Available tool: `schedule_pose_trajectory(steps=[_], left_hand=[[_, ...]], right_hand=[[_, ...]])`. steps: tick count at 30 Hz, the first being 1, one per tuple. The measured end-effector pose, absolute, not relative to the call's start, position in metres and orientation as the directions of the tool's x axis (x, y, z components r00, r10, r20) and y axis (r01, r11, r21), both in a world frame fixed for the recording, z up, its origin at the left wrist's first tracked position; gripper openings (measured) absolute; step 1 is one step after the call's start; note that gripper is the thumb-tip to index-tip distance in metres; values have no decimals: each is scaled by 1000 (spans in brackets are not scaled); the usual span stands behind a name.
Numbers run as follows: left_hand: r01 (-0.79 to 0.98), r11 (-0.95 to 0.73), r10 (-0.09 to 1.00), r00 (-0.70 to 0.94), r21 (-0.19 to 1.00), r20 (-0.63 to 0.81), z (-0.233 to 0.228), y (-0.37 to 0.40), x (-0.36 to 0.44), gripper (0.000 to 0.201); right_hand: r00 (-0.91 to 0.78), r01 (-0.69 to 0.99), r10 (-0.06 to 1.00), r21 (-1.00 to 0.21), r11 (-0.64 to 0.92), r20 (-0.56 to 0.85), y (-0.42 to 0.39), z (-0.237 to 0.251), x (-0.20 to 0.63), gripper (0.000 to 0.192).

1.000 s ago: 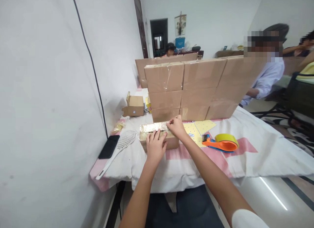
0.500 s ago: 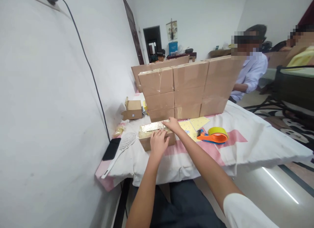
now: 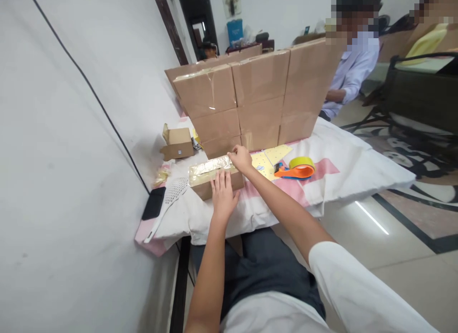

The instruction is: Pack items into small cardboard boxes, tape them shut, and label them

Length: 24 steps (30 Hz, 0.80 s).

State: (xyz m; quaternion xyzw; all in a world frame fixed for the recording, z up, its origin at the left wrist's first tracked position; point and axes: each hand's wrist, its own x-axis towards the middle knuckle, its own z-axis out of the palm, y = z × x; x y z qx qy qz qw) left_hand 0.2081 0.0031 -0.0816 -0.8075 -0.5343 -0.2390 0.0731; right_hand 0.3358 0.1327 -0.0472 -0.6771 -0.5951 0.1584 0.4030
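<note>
White cloth with pink patches is covering the desk [image 3: 358, 173], its near edge hanging over the seated person's lap and its left side pressing against the wall. Open room is lying mostly to the right, where bare cloth is stretching beyond the tape dispenser [image 3: 295, 168]. Nearest the person, the left hand [image 3: 222, 195] is resting flat, fingers spread, on the near face and top edge of the small cardboard box [image 3: 203, 190], not clamped on it. Just beyond, the right hand [image 3: 241, 159] is lying on the box's far right end, fingers together and pressing down on the shiny tape strip [image 3: 207, 168] running along its top. A white slotted spoon [image 3: 168, 204] and a black phone [image 3: 153, 203] are sitting left of the box near the wall. Yellow sheets [image 3: 266, 159] are lying right of the box, touching the dispenser. Farther back, the stack of sealed cartons [image 3: 250, 99] is walling off the desk, with an open little carton [image 3: 177, 142] to its left. Compared with a moment ago, both hands are staying on the box, the right one having slid slightly rightwards along the tape.
</note>
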Motion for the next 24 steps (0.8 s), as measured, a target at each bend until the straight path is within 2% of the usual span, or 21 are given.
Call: schedule_pose_trajectory(steps=[3,6,8,10,13,16,18,24], left_hand=[[885,-434,820,310,168,481,-89,-13,200,73],[855,-455,792,261,249,552,-110,-46,175,58],[830,-462,772,204,313,602,-135,-78,151,43],[820,-435,794,154,373,588,-166,-113,128,31],[806,-419,876,237,417,421,-208,-155,107,26],[793,-419,908,355,442,223,-232,-168,106,30],[804,-388,921,358,450,153,-237,-163,112,31],[829,-310,945,324,466,52,-232,-145,120,34]], right_hand=[[236,687,867,-707,170,438,128,-50,354,26],[164,780,822,-583,230,545,123,-57,401,28],[48,861,885,-468,199,463,121,-64,439,26],[-85,922,948,-335,192,307,120,-70,471,25],[-246,960,967,-121,253,71,117,-82,491,25],[-301,953,953,22,302,-38,112,-96,484,29],[-287,957,957,44,288,-30,111,-103,475,29],[-223,975,974,6,223,22,115,-111,462,30]])
